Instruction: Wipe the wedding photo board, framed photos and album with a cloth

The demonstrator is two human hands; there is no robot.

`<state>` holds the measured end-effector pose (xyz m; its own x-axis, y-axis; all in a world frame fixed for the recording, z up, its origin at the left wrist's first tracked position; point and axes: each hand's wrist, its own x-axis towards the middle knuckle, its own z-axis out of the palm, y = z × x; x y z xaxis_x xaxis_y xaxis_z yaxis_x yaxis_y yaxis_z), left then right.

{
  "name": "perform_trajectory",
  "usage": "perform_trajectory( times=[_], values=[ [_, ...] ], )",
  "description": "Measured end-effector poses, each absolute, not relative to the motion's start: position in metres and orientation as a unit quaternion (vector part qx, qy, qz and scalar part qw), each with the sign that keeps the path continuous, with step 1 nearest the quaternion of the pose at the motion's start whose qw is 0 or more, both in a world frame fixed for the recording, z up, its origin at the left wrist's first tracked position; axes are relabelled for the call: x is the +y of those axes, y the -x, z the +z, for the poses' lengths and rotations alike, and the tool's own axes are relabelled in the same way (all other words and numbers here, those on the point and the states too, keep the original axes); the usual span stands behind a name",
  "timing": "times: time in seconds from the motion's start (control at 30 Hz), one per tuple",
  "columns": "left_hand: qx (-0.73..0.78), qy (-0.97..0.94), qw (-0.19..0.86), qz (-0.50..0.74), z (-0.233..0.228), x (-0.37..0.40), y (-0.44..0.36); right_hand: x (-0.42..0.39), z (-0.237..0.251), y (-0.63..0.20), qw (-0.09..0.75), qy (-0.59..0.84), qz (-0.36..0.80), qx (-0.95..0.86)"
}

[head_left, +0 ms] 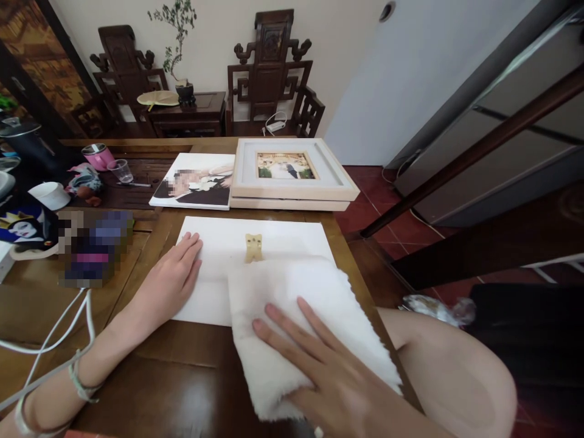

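Note:
A white rectangular board [210,304] lies on the wooden table before me, with a small gold-coloured metal fitting [253,244] near its middle. My left hand [171,277] rests open on the board's left side, fingers stretched out. Over the board's near right part spreads a fluffy white cloth [314,280]; it reaches past the near edge and hides that corner. My right hand [319,359] lies on top of the cloth with its fingers spread and long. Its thumb is partly hidden by the cloth's near edge.
Beyond the board are stacked pale wooden frames [292,193] and a photo print [201,185]. A blurred-out item [93,249] with white cables [89,310], a white cup [50,194], a clear cup [121,171] and a pink cup [97,157] stand left. The table's right edge is close.

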<state>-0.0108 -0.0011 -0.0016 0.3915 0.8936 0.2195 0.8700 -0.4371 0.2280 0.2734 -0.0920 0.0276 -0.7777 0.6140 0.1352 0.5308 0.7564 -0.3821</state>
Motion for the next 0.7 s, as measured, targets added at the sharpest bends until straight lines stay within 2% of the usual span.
perform_trajectory(
  times=[0.17,0.4,0.53,0.7],
  values=[
    [0.528,-0.835,0.034,0.153,-0.002,0.000,0.012,-0.052,0.031,-0.278,0.115,0.294,0.200,-0.928],
    [0.527,-0.834,0.043,0.158,-0.001,0.000,0.013,0.013,0.037,-0.240,0.087,0.381,0.172,-0.904],
    [0.528,-0.833,0.044,0.159,-0.001,0.000,0.013,-0.009,0.044,-0.219,0.032,0.390,0.155,-0.907],
    [0.526,-0.836,0.039,0.149,-0.001,-0.001,0.013,-0.068,0.037,-0.223,0.053,0.296,0.178,-0.937]
  ],
)
